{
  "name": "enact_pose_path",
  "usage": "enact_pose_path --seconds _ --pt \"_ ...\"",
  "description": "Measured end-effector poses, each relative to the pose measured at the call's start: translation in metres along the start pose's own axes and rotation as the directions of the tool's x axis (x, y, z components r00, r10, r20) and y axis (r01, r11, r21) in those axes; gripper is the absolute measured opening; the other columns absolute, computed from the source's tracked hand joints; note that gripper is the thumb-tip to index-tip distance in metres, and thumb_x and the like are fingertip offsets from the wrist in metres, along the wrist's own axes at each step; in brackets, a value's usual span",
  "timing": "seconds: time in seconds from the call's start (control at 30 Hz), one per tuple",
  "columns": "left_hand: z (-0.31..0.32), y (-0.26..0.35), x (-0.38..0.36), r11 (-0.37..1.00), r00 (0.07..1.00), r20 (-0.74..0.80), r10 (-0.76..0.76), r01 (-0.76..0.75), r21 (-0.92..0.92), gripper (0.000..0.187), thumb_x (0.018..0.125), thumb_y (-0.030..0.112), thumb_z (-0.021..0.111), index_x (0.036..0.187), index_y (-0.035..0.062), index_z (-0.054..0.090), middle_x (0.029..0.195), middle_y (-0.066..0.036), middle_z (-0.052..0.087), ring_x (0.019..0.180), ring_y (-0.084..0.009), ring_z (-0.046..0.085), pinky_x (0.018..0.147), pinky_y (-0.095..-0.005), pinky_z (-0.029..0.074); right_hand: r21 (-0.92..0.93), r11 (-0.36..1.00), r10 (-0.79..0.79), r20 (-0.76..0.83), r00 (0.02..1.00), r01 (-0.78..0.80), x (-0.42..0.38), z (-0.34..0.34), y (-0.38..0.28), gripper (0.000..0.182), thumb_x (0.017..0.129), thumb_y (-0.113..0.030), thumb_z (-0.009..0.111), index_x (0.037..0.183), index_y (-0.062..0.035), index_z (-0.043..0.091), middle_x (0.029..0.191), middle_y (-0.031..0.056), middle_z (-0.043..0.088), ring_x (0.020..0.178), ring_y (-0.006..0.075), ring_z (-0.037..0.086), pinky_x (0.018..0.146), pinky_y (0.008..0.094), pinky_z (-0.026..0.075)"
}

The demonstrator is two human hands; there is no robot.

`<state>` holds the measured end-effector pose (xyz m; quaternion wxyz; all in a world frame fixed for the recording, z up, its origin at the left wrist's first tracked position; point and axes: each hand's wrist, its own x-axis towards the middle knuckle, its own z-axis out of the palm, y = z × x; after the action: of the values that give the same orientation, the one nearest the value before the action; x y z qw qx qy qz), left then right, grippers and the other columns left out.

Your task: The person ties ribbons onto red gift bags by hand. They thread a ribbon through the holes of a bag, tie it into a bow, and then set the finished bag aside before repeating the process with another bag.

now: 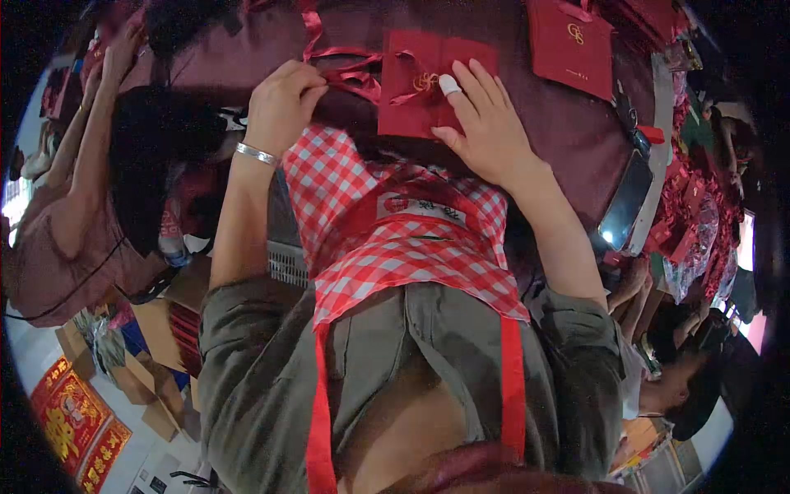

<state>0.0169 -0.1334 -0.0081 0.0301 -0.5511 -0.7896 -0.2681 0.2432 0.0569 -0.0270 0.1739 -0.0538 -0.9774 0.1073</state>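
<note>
While the ribbon (350, 70) is pinched in the closed grip of the left hand (282, 103), the red pouch (420, 86) is pressed flat near the edge of the maroon surface (568, 123) by the open right hand (485, 123), which grasps nothing. Ribbon tying is judged to be in hand; steady tension is called for next. A red bag (570, 45) lies further right.

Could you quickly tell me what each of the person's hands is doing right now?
Left hand: fingers closed, pinching the red ribbon.
Right hand: open, pressed flat on the red paper bag.
</note>
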Motion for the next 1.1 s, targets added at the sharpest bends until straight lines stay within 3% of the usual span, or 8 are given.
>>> enact_pose_path --seconds 0.27,0.57,0.63,0.73,0.9,1.0,1.07,1.1 --pt "-0.017 -0.015 0.001 0.987 0.999 -0.019 0.034 -0.031 0.155 0.009 0.075 0.012 0.065 0.078 0.0037 0.065 0.086 -0.007 0.063 0.078 -0.0272 0.062 0.068 -0.0351 0.050 -0.064 0.998 -0.005 0.083 0.997 0.010 -0.002 0.002 0.001 0.052 0.083 -0.040 0.056 0.123 -0.0077 0.050 0.139 0.0157 0.034 0.131 0.0328 0.027 0.104 0.0518 0.025" --pt "-0.015 -0.032 -0.006 1.000 1.000 -0.009 -0.023 0.023 -0.004 0.012 0.075 0.010 0.066 0.086 0.0053 0.065 0.085 -0.008 0.063 0.077 -0.0253 0.062 0.067 -0.0323 0.049 -0.067 0.998 0.000 0.180 0.984 0.012 -0.001 -0.007 -0.004 0.063 0.079 -0.047 0.058 0.127 -0.0072 0.045 0.144 0.0138 0.026 0.135 0.0313 0.021 0.106 0.0518 0.022" --pt "-0.015 -0.031 -0.008 0.958 0.969 0.035 -0.245 0.247 -0.144 0.022 0.077 0.012 0.067 0.098 0.0072 0.064 0.089 -0.008 0.063 0.077 -0.0206 0.061 0.068 -0.0294 0.049 -0.063 0.998 -0.009 0.175 0.985 0.021 -0.002 -0.007 -0.004 0.065 0.077 -0.046 0.061 0.127 -0.0074 0.045 0.144 0.0137 0.026 0.135 0.0310 0.020 0.106 0.0522 0.022" --pt "-0.012 -0.031 -0.007 0.919 0.963 -0.047 -0.264 0.236 -0.316 0.032 0.078 0.013 0.068 0.109 0.0077 0.061 0.096 -0.008 0.061 0.079 -0.0178 0.059 0.071 -0.0275 0.048 -0.048 0.998 -0.030 0.151 0.988 0.038 -0.004 -0.009 -0.006 0.062 0.073 -0.036 0.068 0.124 -0.0066 0.048 0.141 0.0145 0.032 0.133 0.0317 0.025 0.104 0.0501 0.026" --pt "0.005 -0.037 -0.006 0.928 0.957 -0.169 -0.237 0.172 -0.330 0.029 0.083 0.014 0.064 0.110 0.0048 0.060 0.099 -0.010 0.060 0.088 -0.0200 0.060 0.076 -0.0292 0.048 -0.055 0.986 -0.163 -0.422 0.892 0.155 0.014 -0.034 0.021 0.035 0.065 -0.012 0.070 0.098 -0.0050 0.061 0.093 0.0093 0.059 0.086 0.0289 0.057 0.076 0.0382 0.048" --pt "0.007 -0.040 -0.007 0.910 0.937 -0.209 -0.280 0.190 -0.367 0.026 0.082 0.015 0.064 0.106 0.0033 0.061 0.093 -0.010 0.061 0.082 -0.0200 0.060 0.074 -0.0284 0.047 -0.108 0.993 -0.046 -0.683 0.729 -0.040 0.030 -0.060 0.049 0.026 0.077 -0.012 0.067 0.100 -0.0008 0.060 0.086 0.0140 0.061 0.077 0.0307 0.060 0.070 0.0356 0.049" --pt "0.001 -0.034 -0.010 0.939 0.945 -0.137 -0.297 0.263 -0.221 0.024 0.082 0.014 0.065 0.103 0.0025 0.062 0.091 -0.010 0.061 0.078 -0.0193 0.060 0.071 -0.0281 0.047 0.066 0.980 0.159 -0.829 0.536 -0.187 0.031 -0.067 0.080 0.031 0.082 -0.017 0.065 0.105 0.0015 0.057 0.091 0.0169 0.063 0.083 0.0303 0.061 0.074 0.0352 0.049" --pt "0.001 -0.029 -0.010 0.928 0.939 -0.140 -0.313 0.271 -0.256 0.022 0.081 0.014 0.065 0.100 0.0024 0.063 0.090 -0.010 0.061 0.074 -0.0187 0.059 0.068 -0.0283 0.047 0.205 0.924 0.354 -0.777 0.521 -0.322 0.025 -0.079 0.081 0.038 0.083 -0.020 0.065 0.111 0.0029 0.054 0.098 0.0189 0.063 0.088 0.0307 0.062 0.077 0.0354 0.049"
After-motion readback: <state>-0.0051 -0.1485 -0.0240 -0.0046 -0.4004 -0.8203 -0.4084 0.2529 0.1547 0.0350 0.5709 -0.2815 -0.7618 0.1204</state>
